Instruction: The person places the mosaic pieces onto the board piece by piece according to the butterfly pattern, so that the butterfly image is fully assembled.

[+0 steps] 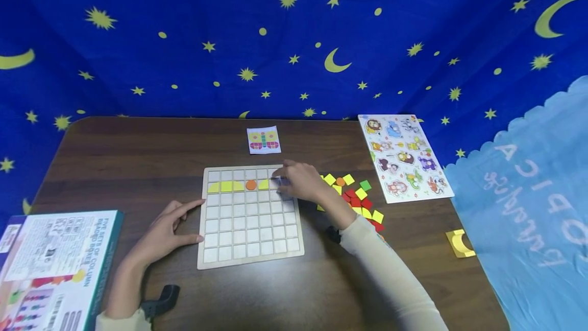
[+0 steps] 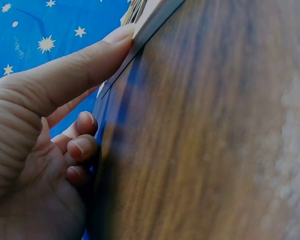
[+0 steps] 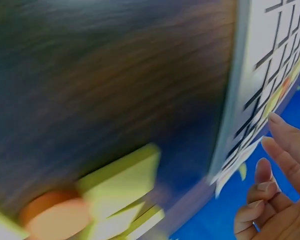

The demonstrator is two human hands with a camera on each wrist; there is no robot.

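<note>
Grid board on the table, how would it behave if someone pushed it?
The grid board is probably stiff, since it lies flat with straight edges. Being broad and thin, it would likely slide rather than tip. The left hand touching its edge could steady it somewhat.

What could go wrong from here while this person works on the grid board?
The right sleeve could sweep the loose pieces lying close beside it. The right hand, over the upper right of the grid board, might nudge the nearby yellow tile. The left hand touches only the left edge, so the board might slide.
</note>
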